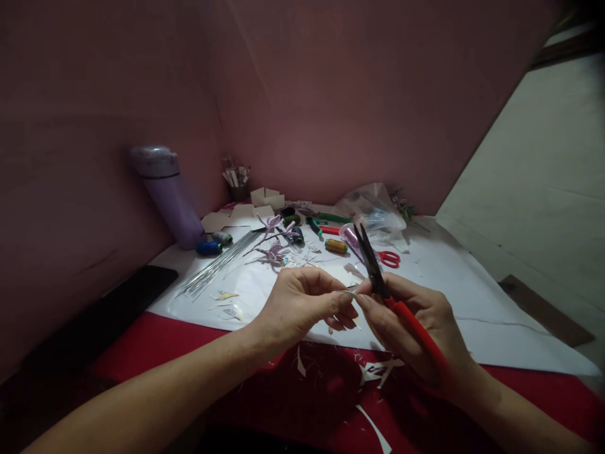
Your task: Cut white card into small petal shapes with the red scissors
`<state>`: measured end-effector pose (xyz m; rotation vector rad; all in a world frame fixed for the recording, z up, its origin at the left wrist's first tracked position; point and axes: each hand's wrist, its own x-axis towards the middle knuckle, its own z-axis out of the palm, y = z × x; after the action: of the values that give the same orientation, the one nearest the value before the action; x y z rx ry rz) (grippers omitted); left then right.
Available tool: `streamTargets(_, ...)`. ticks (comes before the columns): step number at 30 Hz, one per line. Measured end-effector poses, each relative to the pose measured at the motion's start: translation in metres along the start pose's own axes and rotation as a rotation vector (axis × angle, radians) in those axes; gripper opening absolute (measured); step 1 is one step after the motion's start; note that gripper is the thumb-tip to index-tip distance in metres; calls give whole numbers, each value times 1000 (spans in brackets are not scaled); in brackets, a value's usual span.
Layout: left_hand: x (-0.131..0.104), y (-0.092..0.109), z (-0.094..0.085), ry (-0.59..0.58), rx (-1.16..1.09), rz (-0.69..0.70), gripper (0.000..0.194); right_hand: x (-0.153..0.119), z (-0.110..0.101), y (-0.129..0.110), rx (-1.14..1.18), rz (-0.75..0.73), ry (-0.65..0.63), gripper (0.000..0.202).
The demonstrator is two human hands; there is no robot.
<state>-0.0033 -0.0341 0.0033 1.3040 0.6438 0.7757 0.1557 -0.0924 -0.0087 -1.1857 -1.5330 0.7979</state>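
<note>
Red cloth: the cloth [278, 403] lies nearest, with white paper scraps [373, 431] on it; dark marks on some are too small to read.
Left hand: the left hand [302, 306] reaches in from lower left, wrist nearly straight, thumb and forefinger pinched on a small pale strip [350, 292], the other fingers curled beneath.
Right hand: the right hand [416, 315] comes from lower right, closed around red-handled scissors [378, 277], with thumb and fingertip at the strip's other end.
Pale strip: it sits between the two hands, above the white sheet [472, 315].
Blades: dark, slightly parted, pointing up and away from the person.
Left of the sheet: cut scraps [231, 312], any print unreadable, then a bundle of wires [220, 261].
Middle: purple flowers [274, 243] on stems, a gold spool [336, 246], a blue spool [209, 248] and red scissor handles [390, 259].
Purple bottle: the bottle [170, 202] stands by the wall [307, 94], its inside hidden.
Plastic bag: the clear bag [378, 202] lies at the back, contents unclear.
Cup: the dark cup [239, 192] holds slim white sticks [235, 174].
</note>
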Motion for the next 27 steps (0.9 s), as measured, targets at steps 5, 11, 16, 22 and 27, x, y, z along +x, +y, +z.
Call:
streamTargets(5,2,-2,-1,8,-35,16,19,-1,1,4,25,0,39,13)
streamTargets(11,2,-4,-2,7,-24,35,18,0,2,7,81,24,52,15)
streamTargets(16,2,-3,-1,3,-34,38,19,0,2,7,107,58,47,15)
streamTargets(22,0,-3,0,7,-43,35,19,-1,3,6,114,57,44,16)
streamTargets(27,2,-5,-4,-15,-111,30,17,0,2,9,185,81,22,19)
